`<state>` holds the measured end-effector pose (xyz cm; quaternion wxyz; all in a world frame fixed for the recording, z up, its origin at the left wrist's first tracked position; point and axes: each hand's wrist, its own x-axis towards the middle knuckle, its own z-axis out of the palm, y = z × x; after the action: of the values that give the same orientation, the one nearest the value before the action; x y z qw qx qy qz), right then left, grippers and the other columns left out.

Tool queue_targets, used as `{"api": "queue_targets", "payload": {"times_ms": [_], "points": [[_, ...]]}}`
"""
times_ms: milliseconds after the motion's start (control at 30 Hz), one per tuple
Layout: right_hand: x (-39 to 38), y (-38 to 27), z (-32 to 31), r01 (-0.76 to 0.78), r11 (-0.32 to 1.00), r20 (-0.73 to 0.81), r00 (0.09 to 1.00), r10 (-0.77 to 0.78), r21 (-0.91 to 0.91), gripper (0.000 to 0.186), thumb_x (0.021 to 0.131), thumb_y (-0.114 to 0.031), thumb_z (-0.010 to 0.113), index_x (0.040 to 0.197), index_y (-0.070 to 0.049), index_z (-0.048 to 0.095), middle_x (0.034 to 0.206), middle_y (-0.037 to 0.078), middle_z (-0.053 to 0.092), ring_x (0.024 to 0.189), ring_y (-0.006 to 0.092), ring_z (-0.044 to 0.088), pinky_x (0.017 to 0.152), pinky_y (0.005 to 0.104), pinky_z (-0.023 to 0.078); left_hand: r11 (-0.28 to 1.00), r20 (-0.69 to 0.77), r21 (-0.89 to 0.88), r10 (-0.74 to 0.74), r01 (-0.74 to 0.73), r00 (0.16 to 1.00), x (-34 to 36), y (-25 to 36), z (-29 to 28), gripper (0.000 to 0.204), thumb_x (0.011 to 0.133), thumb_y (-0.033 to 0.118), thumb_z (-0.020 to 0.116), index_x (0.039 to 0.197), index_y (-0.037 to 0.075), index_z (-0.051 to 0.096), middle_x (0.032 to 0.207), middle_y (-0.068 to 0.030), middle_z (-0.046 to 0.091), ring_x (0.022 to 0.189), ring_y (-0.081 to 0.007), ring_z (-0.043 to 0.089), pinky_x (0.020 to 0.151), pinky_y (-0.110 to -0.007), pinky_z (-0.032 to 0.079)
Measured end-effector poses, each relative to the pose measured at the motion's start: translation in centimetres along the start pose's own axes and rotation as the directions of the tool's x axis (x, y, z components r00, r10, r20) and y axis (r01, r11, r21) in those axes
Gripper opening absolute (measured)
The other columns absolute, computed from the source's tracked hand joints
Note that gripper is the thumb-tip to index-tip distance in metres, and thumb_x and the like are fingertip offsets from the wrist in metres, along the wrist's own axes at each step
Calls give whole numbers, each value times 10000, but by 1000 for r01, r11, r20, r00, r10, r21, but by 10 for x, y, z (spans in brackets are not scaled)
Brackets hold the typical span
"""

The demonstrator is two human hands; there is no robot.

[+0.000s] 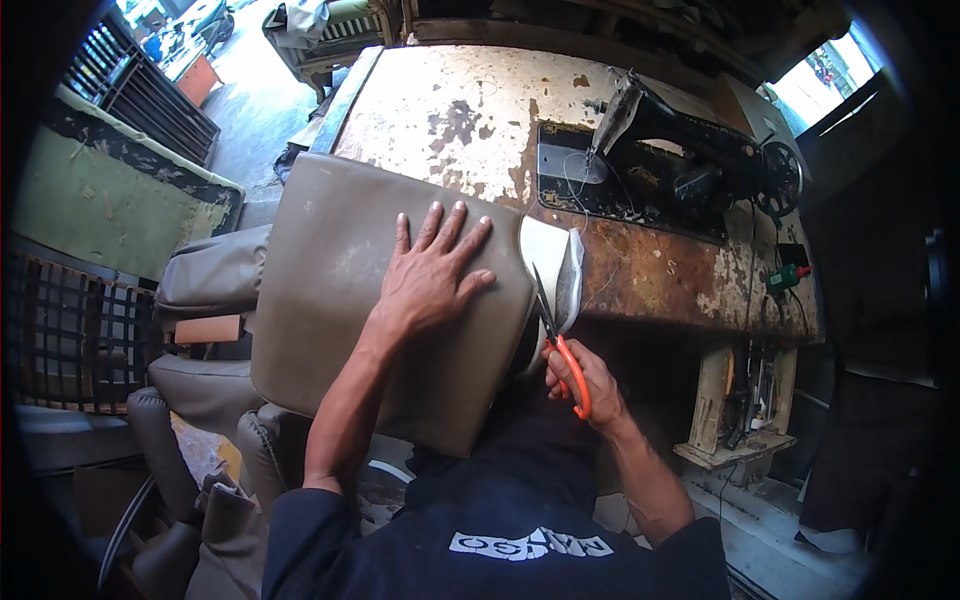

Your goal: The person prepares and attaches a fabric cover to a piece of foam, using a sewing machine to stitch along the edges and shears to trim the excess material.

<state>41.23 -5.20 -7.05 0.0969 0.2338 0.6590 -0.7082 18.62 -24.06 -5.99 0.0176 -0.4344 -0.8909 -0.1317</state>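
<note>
A large brown padded seat cushion (330,250) lies across the near edge of the worktable and over my lap. Flat on its upper face rests my left hand (430,270), fingers spread. At the cushion's right side, my right hand (585,380) grips the orange handles of a pair of scissors (570,370). The dark blades point away from me and lie against white lining (545,245) that sticks out from the cushion's edge. Whether the blades are cutting into it, I cannot tell.
A black sewing machine (690,155) stands on the worn worktable (430,110) beyond the cushion. To its right lies a green bottle with a red cap (788,278). An open drawer (735,405) hangs below. More brown upholstered pieces (215,270) are stacked at the left.
</note>
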Motion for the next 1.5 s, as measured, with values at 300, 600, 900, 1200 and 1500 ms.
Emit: {"api": "queue_targets", "payload": {"times_ms": [300,600,900,1200,1500], "points": [[21,-21,-26,-105,984,41,993,112,-145,480,988,-446,734,1187,-18,648,813,-17,632,700,57,586,648,232,516,997,89,66,27,-33,996,1,-1,12,680,1045,615,441,1635,287,364,1715,-95,284,1597,-345,204,1284,-599,100],[17,-4,-7,-105,990,-22,994,104,-92,459,953,-452,777,1079,-33,638,721,-41,602,624,38,543,551,232,478,999,89,36,36,-39,995,-7,3,5,663,1050,577,460,1633,274,371,1710,-105,292,1593,-350,212,1285,-587,116],[-7,6,17,-81,996,-136,988,74,-45,474,928,-417,815,1100,-9,643,751,-19,632,667,43,561,596,231,476,974,-11,-224,16,-18,1000,25,-12,1,646,1058,496,504,1611,177,401,1687,-147,325,1586,-366,222,1289,-555,135],[-5,-7,18,93,960,-130,983,-131,-265,569,825,-402,902,1138,-4,643,900,83,735,802,156,709,773,321,578,693,208,-706,2,149,978,69,-27,-45,435,915,388,786,1076,-12,729,1000,-166,704,969,-294,688,890,-423,524],[4,-3,30,145,978,-80,984,-158,-151,543,848,-379,884,1165,-15,637,869,81,741,795,134,709,752,313,574,632,160,-763,-20,137,987,53,-20,-61,350,905,307,814,1042,-5,733,952,-99,683,917,-192,649,852,-368,515]]}}
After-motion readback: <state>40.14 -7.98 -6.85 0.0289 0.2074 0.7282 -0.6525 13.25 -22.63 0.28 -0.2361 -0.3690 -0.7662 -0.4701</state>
